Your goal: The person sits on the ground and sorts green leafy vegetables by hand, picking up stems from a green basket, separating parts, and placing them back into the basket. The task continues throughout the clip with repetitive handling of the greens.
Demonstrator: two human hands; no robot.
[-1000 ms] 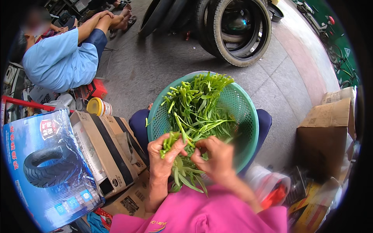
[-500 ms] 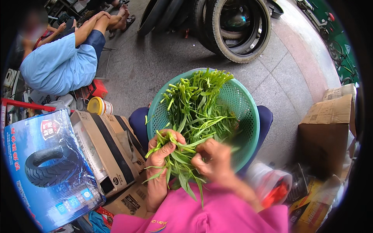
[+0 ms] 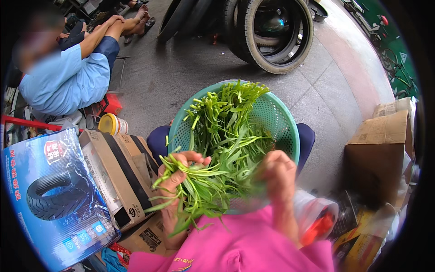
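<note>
A teal perforated basket (image 3: 282, 119) rests on my lap, filled with leafy green stems (image 3: 226, 122). My left hand (image 3: 179, 179) grips a bunch of green stems (image 3: 199, 192) at the basket's near left rim, leaves hanging toward my pink top. My right hand (image 3: 278, 174) is blurred just right of that bunch, over the basket's near edge, fingers curled at the stems; I cannot tell whether it holds one.
A blue box with a tyre picture (image 3: 54, 199) and brown cartons (image 3: 118, 172) stand at my left. A person in a light blue shirt (image 3: 63, 81) sits at far left. Tyres (image 3: 272, 31) lean ahead. Cardboard boxes (image 3: 385, 145) and a plastic bag (image 3: 317, 217) are right.
The bunch in my left hand has grown and spread toward my chest. My right hand has shifted right and a little up from the bunch. The view has tilted slightly.
</note>
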